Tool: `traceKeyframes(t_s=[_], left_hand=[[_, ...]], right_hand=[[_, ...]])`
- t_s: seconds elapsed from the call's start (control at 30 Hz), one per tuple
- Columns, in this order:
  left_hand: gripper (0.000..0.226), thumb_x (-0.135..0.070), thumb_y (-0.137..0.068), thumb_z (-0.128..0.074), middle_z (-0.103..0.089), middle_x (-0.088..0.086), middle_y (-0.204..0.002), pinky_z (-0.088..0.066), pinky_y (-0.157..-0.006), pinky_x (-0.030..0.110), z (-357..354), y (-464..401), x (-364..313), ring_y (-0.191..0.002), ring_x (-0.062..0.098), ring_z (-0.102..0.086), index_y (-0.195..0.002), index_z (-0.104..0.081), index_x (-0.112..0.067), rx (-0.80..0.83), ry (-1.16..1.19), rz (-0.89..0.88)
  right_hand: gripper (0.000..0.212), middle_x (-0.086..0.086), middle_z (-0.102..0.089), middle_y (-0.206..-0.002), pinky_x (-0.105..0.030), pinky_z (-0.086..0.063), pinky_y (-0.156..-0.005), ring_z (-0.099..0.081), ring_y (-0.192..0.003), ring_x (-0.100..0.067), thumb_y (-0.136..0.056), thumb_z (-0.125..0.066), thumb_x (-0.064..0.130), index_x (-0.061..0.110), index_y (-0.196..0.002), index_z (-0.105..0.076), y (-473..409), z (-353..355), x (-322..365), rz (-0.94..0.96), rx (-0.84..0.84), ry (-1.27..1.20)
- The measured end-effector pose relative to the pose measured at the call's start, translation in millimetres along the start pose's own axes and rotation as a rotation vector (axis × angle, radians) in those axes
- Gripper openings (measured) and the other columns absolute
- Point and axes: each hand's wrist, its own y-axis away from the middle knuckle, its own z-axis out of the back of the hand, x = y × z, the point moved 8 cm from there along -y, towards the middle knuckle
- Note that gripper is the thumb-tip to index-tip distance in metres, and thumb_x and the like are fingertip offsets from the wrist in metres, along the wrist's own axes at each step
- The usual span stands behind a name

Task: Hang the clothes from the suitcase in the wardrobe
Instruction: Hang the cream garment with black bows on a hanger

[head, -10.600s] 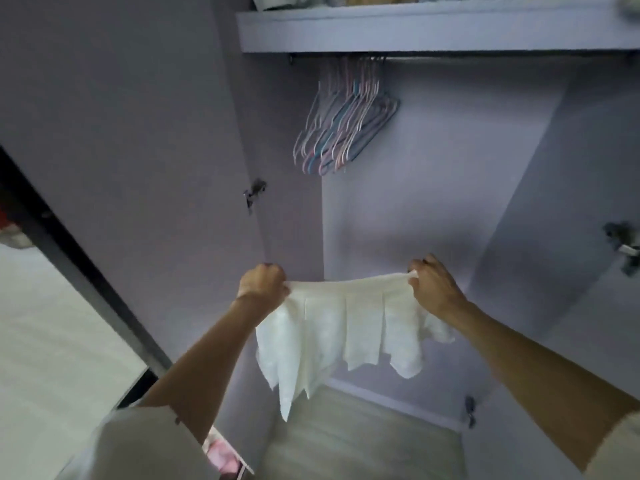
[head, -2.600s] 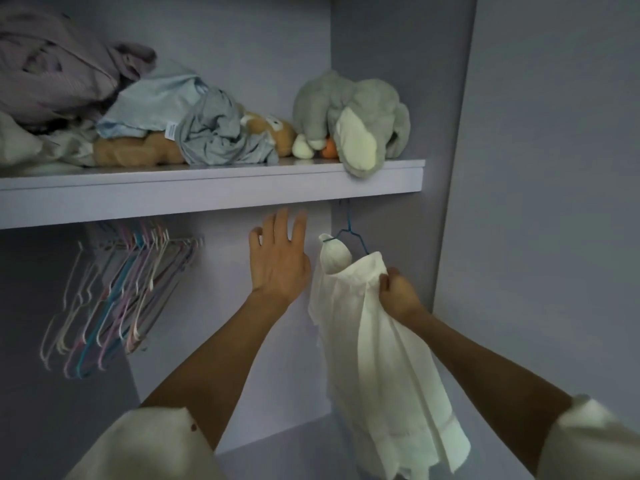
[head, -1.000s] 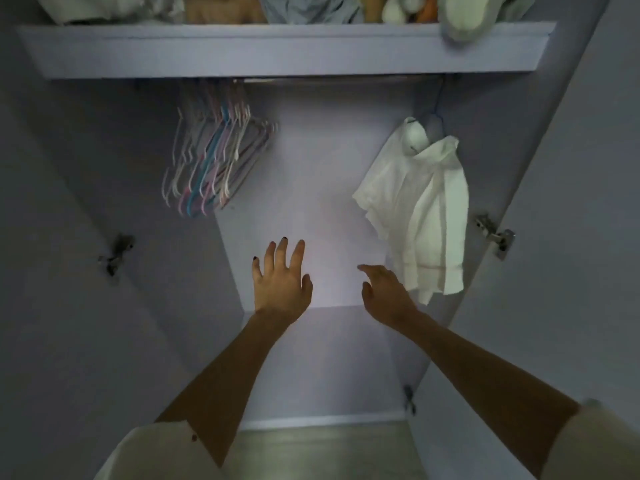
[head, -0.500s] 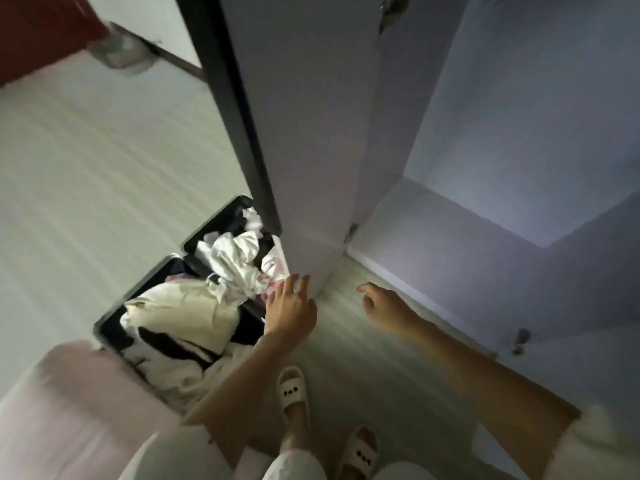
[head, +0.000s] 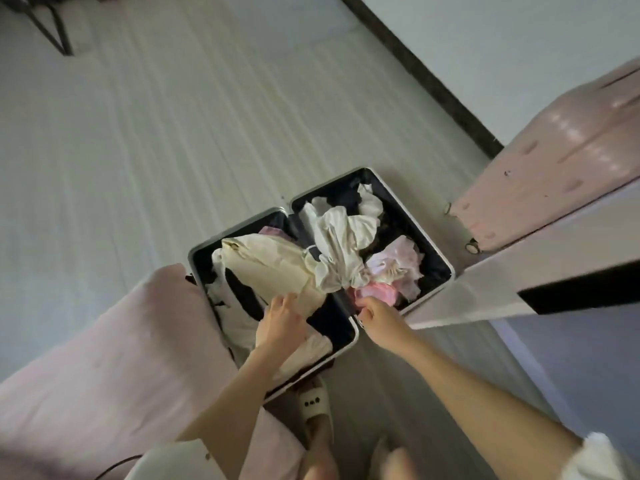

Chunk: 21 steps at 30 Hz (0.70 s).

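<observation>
An open suitcase point(head: 434, 252) lies flat on the floor, both halves full of loose clothes. A cream garment point(head: 273, 268) fills the left half, a crumpled white garment point(head: 339, 244) lies across the hinge, and a pink garment point(head: 375, 293) and a pale pink-white one point(head: 398, 259) sit in the right half. My left hand point(head: 282, 323) rests with spread fingers on the near end of the cream garment. My right hand point(head: 375, 315) has its fingers curled on the near edge of the pink garment. The wardrobe's inside and the hangers are out of view.
The open wardrobe door point(head: 519, 271) juts in from the right, just past the suitcase corner. A closed pink suitcase point(head: 554, 150) stands behind it. A pink-covered bed point(head: 104, 358) borders the suitcase on the left. My slippered foot point(head: 313, 405) stands at its near edge.
The white garment now hangs in the wardrobe and both hands have let go. My view swung down to the suitcase; both hands have reached down onto the clothes in it.
</observation>
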Motion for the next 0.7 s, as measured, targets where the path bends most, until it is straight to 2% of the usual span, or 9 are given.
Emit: traceKeyframes(t_s=[0.13,0.23,0.3,0.33,0.43,0.5,0.53,0.63,0.7], left_hand=[[0.046,-0.016,-0.095,-0.037,-0.034,0.009,-0.142,-0.041,-0.097,0.036,-12,-61,43,-0.126,0.027,-0.040,-0.140,-0.032,-0.014,-0.006,0.119,0.088],[0.046,-0.018,-0.094,-0.041,-0.039,0.011,-0.140,-0.046,-0.079,0.033,-52,-123,86,-0.111,0.029,-0.052,-0.140,-0.033,-0.011,-0.026,0.315,0.253],[0.048,-0.018,-0.094,-0.042,-0.041,0.011,-0.139,-0.046,-0.069,0.028,-89,-162,111,-0.104,0.026,-0.054,-0.141,-0.031,-0.011,-0.022,0.424,0.351],[0.049,-0.017,-0.094,-0.042,-0.041,0.011,-0.139,-0.045,-0.070,0.027,-106,-180,122,-0.105,0.025,-0.053,-0.142,-0.029,-0.010,-0.022,0.483,0.396],[0.051,-0.018,-0.095,-0.044,-0.048,0.010,-0.128,-0.042,-0.085,0.030,-164,-248,149,-0.112,0.028,-0.050,-0.142,-0.027,-0.007,-0.016,0.686,0.544],[0.048,-0.021,-0.094,-0.047,-0.053,0.005,-0.104,-0.041,-0.085,0.030,-196,-287,165,-0.097,0.025,-0.051,-0.138,-0.033,-0.006,-0.036,0.851,0.651],[0.050,-0.024,-0.092,-0.051,-0.051,0.003,-0.102,-0.043,-0.089,0.032,-208,-304,172,-0.097,0.024,-0.050,-0.136,-0.034,-0.007,-0.057,0.927,0.691],[0.083,-0.041,-0.081,-0.063,-0.041,0.004,-0.139,-0.038,-0.105,0.041,-247,-359,185,-0.123,0.026,-0.043,-0.146,-0.021,-0.012,-0.059,1.045,0.720],[0.089,-0.043,-0.079,-0.066,-0.035,0.005,-0.144,-0.036,-0.106,0.041,-256,-376,187,-0.127,0.027,-0.042,-0.146,-0.016,-0.013,-0.098,1.076,0.749]], right_hand=[[0.037,-0.010,-0.053,-0.130,-0.030,-0.042,-0.092,-0.052,-0.115,-0.022,-0.099,-0.030,0.017,0.011,-0.134,-0.041,-63,-44,-17,-0.068,0.066,-0.021],[0.039,-0.009,-0.045,-0.139,-0.026,-0.037,-0.097,-0.041,-0.130,-0.021,-0.100,-0.029,0.015,0.009,-0.137,-0.037,-123,-87,-50,-0.103,0.125,-0.017],[0.040,-0.010,-0.043,-0.140,-0.026,-0.036,-0.098,-0.040,-0.130,-0.021,-0.099,-0.030,0.014,0.009,-0.138,-0.036,-163,-112,-78,-0.124,0.127,-0.015],[0.040,-0.010,-0.043,-0.140,-0.027,-0.037,-0.098,-0.042,-0.129,-0.021,-0.099,-0.031,0.013,0.009,-0.139,-0.035,-182,-122,-92,-0.135,0.114,-0.013],[0.043,-0.012,-0.041,-0.141,-0.031,-0.037,-0.101,-0.042,-0.128,-0.024,-0.097,-0.032,0.011,0.008,-0.140,-0.033,-252,-152,-140,-0.174,0.064,0.027],[0.046,-0.014,-0.038,-0.144,-0.035,-0.035,-0.106,-0.038,-0.131,-0.027,-0.096,-0.034,0.011,0.005,-0.142,-0.029,-290,-167,-167,-0.185,0.034,0.083],[0.049,-0.015,-0.036,-0.145,-0.036,-0.034,-0.107,-0.037,-0.132,-0.029,-0.095,-0.035,0.011,0.004,-0.143,-0.027,-307,-174,-179,-0.182,0.030,0.111],[0.052,-0.018,-0.033,-0.143,-0.038,-0.033,-0.108,-0.037,-0.130,-0.033,-0.094,-0.038,0.012,0.004,-0.144,-0.025,-345,-202,-211,-0.191,0.065,0.170],[0.050,-0.018,-0.033,-0.140,-0.038,-0.032,-0.108,-0.036,-0.128,-0.034,-0.093,-0.039,0.012,0.004,-0.141,-0.029,-354,-209,-221,-0.195,0.063,0.223]])
